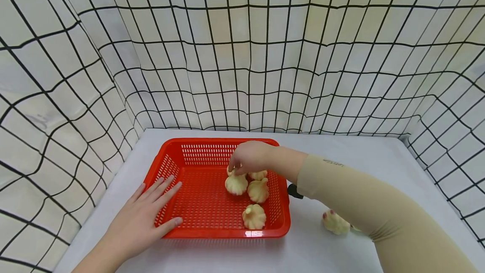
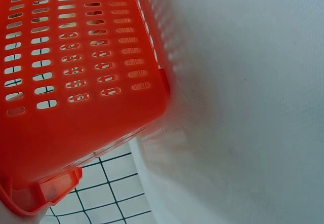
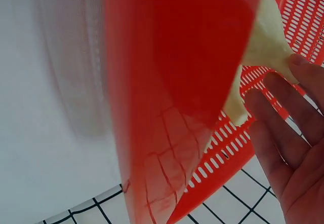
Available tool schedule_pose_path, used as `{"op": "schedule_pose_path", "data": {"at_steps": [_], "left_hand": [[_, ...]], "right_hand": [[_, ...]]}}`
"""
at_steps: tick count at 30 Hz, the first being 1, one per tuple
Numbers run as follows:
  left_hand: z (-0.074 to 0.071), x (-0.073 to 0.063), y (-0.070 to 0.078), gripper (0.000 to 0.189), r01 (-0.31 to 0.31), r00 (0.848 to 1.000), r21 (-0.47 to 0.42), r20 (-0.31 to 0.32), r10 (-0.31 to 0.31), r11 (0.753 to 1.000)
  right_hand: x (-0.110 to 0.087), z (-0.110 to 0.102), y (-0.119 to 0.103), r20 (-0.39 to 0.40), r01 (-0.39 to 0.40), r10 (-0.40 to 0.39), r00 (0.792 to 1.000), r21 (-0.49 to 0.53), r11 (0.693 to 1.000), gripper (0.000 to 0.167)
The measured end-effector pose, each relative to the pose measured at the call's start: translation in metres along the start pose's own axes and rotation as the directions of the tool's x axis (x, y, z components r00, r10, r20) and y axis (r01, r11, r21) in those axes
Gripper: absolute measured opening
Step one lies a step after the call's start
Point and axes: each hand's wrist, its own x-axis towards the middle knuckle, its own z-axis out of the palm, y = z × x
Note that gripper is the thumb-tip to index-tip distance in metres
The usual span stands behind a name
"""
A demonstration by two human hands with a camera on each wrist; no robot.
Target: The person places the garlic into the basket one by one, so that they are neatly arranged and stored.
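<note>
Beige sleeve [image 1: 363, 205] foremost, the right hand [image 1: 251, 157] pinches 1 garlic bulb [image 3: 269, 39].

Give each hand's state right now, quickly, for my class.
Left hand: open, at the rim of the red plastic basket.
Right hand: closed, holding a garlic bulb by its stem.

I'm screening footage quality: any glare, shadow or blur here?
Head: a bright glint on the near rim of the red basket; left wrist: soft shadow on the white surface beside it; right wrist: the basket's closest part is out of focus.
</note>
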Motion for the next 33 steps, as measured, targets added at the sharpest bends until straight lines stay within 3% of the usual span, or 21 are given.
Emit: {"op": "schedule_pose_path", "data": {"at_steps": [10,16,25,33], "left_hand": [[0.001,0.0,0.0,0.083,-0.003,1.0,0.0,-0.006,0.003,1.0],[0.002,0.001,0.0,0.084,0.001,1.0,-0.007,0.002,-0.001,1.0],[0.001,0.001,0.0,0.084,0.003,1.0,-0.008,0.002,-0.003,1.0],[0.001,0.001,0.001,0.085,0.003,1.0,-0.012,0.007,-0.003,1.0]], "right_hand": [[0.002,0.008,-0.002,0.02,0.018,-0.018,1.0,-0.045,0.999,0.022],[0.0,0.012,-0.002,0.037,-0.011,0.015,0.999,-0.09,0.996,0.022],[-0.002,0.009,-0.001,0.037,-0.029,0.031,0.999,-0.064,0.998,0.025],[-0.01,-0.005,-0.001,0.012,-0.044,0.044,0.999,-0.008,0.999,0.031]]}}
